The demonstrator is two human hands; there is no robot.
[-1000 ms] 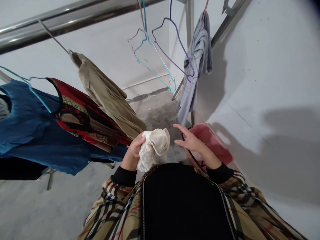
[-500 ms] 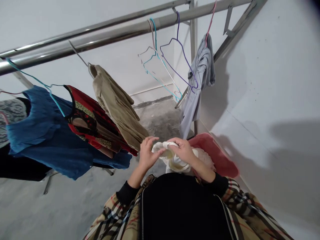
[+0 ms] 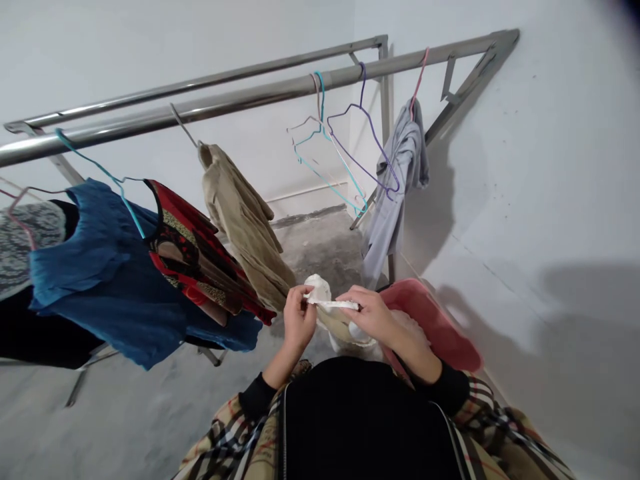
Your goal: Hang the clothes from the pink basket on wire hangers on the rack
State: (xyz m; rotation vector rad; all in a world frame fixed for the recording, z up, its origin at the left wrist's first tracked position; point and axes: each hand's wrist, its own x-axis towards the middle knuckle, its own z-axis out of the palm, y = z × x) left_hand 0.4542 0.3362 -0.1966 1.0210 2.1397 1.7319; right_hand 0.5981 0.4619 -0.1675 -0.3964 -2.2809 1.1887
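Observation:
A white garment (image 3: 320, 287) with yellowish inner parts hangs between my hands, low in the middle of the head view. My left hand (image 3: 300, 325) pinches its edge, fingers curled. The other end of that edge is in my right hand (image 3: 369, 313), with thumb and fingers closed on it. A strip of the edge runs nearly straight from one hand to the other. The garment's lower part drops toward my body, and its full shape is hidden. Close to my right forearm stands a red basin (image 3: 453, 333) with pale pink cloth (image 3: 407, 323) in it.
A metal clothes rack (image 3: 240, 107) crosses the view. On it hang a blue top (image 3: 110, 267), a red patterned garment (image 3: 185, 247), a khaki garment (image 3: 240, 213) and a grey garment (image 3: 395, 173). Bare hangers, one a purple hanger (image 3: 373, 127), hang between. A wall (image 3: 550, 187) is at right.
My left hand has gone from spread fingers to a pinch on the white garment. The garment's edge now lies straighter between my hands. The view has shifted, showing the rack lower.

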